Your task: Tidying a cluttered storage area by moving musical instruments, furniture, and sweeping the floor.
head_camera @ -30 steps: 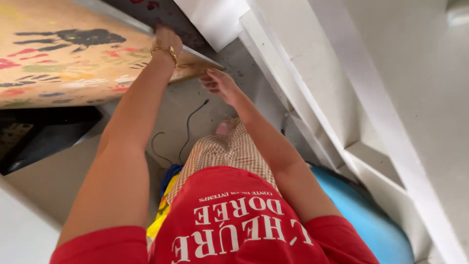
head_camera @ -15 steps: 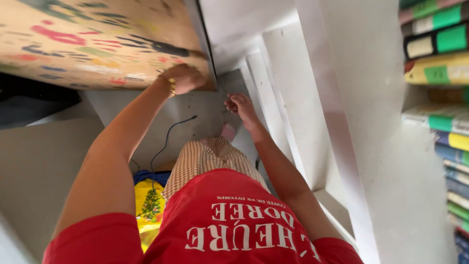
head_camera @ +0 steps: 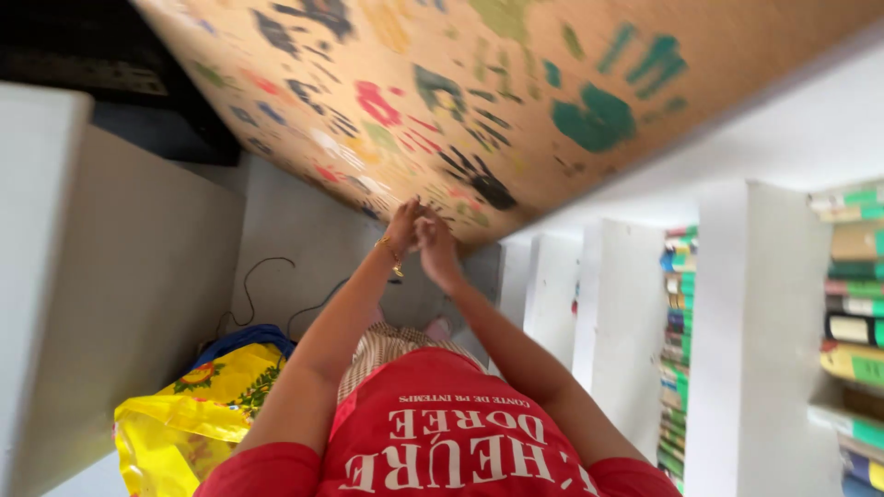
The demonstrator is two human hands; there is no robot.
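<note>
A large brown board (head_camera: 479, 101) covered in painted handprints of many colours tilts overhead across the top of the head view. My left hand (head_camera: 402, 225) and my right hand (head_camera: 435, 241) are side by side at its lower edge, fingers pressed against it and gripping that edge. A gold bracelet is on my left wrist. Below them I see my red shirt and checked shorts.
White shelving (head_camera: 737, 350) filled with rows of books (head_camera: 852, 304) stands on the right. A white cabinet side (head_camera: 110, 276) rises on the left, with a yellow printed bag (head_camera: 189, 414) at its foot. Dark cables (head_camera: 249, 294) lie on the grey floor.
The board has swung up and across the view, now overhead. My right hand moved from open air beside the board onto its edge next to my left hand. The view turned towards the bookshelves.
</note>
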